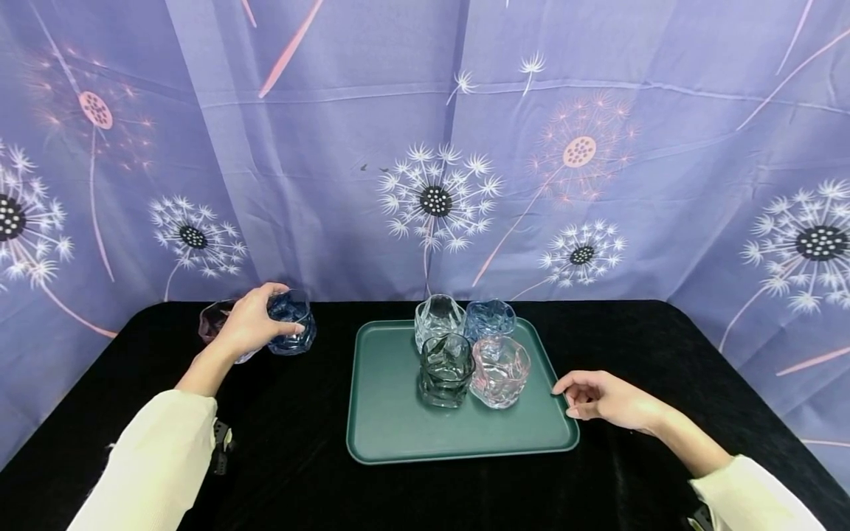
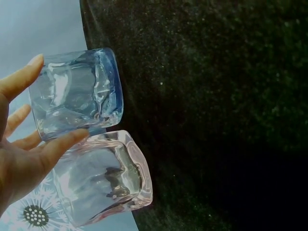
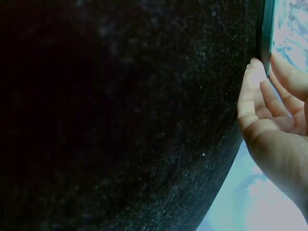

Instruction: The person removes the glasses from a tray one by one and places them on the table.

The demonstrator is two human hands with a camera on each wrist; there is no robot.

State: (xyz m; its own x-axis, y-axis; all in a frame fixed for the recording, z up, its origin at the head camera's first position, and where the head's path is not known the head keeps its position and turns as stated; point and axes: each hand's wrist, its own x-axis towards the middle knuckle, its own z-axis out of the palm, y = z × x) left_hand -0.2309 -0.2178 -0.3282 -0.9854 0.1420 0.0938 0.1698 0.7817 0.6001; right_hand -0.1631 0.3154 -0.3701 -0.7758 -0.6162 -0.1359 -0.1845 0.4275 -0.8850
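Observation:
In the head view my left hand (image 1: 252,321) is at the far left of the table, its thumb and fingers around a blue glass (image 1: 292,339). The left wrist view shows that blue glass (image 2: 79,94) between thumb and fingers, with a pink glass (image 2: 106,183) close beside it. On the right, my right hand (image 1: 600,402) grips the right rim of a green tray (image 1: 385,428). Standing on the tray are a clear glass (image 1: 438,313), a second blue glass (image 1: 491,321), a dark grey glass (image 1: 446,376) and a second pink glass (image 1: 501,376), clustered together.
A black cloth (image 1: 292,472) covers the table. Behind its back edge hangs a purple curtain (image 1: 345,206) with dandelion prints. The glasses on the tray stand toward its back and right.

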